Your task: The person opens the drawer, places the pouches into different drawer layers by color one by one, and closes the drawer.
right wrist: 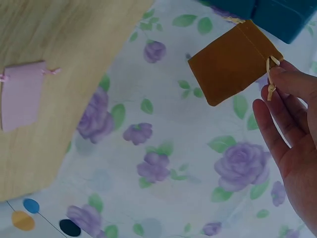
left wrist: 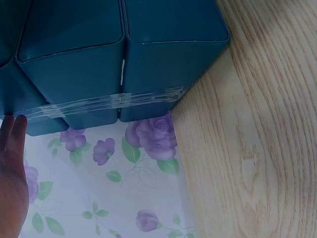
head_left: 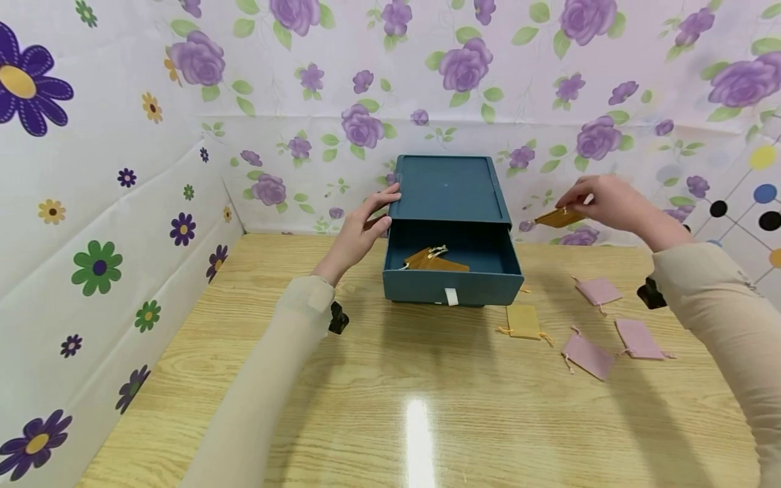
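My right hand point(head_left: 610, 200) pinches a brown drawstring pouch point(right wrist: 233, 64) by its corded end, held in the air to the right of a dark teal drawer box point(head_left: 445, 190). The thumb and a fingertip meet at the light cord. My left hand point(head_left: 360, 234) rests against the box's left side, fingers extended, fingertips at the wall in the left wrist view. The top drawer point(head_left: 411, 288) is pulled out, its white pull tab facing me. Several brown pouches point(head_left: 445, 265) with pale cords lie inside it.
On the wooden table point(head_left: 342, 407), right of the box, lie a yellow drawstring pouch point(head_left: 523, 320) and three pink ones, one a pink pouch point(head_left: 588, 355) nearest me. Clear tape point(left wrist: 124, 100) runs across the box's side. Flowered cloth point(head_left: 274, 149) hangs behind.
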The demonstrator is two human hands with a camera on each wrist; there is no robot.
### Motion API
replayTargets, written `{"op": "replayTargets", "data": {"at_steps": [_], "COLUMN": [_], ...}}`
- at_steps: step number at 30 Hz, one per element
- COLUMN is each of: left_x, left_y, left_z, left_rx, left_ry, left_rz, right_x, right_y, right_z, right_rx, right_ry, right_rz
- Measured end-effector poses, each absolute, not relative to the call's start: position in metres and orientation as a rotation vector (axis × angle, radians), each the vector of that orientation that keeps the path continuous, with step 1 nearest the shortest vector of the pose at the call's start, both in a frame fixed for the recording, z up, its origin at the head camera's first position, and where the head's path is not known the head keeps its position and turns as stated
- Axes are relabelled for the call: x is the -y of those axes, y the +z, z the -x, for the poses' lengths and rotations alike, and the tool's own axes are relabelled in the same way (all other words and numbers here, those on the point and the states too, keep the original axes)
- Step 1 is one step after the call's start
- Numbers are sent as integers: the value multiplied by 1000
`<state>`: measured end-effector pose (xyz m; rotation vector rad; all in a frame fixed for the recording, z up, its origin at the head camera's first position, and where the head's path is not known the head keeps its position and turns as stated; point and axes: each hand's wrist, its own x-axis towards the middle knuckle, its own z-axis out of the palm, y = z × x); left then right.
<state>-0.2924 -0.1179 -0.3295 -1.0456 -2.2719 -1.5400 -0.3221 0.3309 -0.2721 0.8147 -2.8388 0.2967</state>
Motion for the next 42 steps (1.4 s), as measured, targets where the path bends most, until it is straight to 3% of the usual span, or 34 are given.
{"op": "replayTargets", "data": {"at_steps": [19,42], "left_x": [119,120], "left_y": [-328,-327], "left_z": [291,291], "left_rx": [2296,2310], "left_ry": [-1522,-1500], "left_rz": [1050,1044], "right_x": [-309,-240], "right_y": [-205,-166], "right_z": [317,283], "right_rx": [2688,2570], "right_ry": [86,16], "right_rz": [-1004,-1259]}}
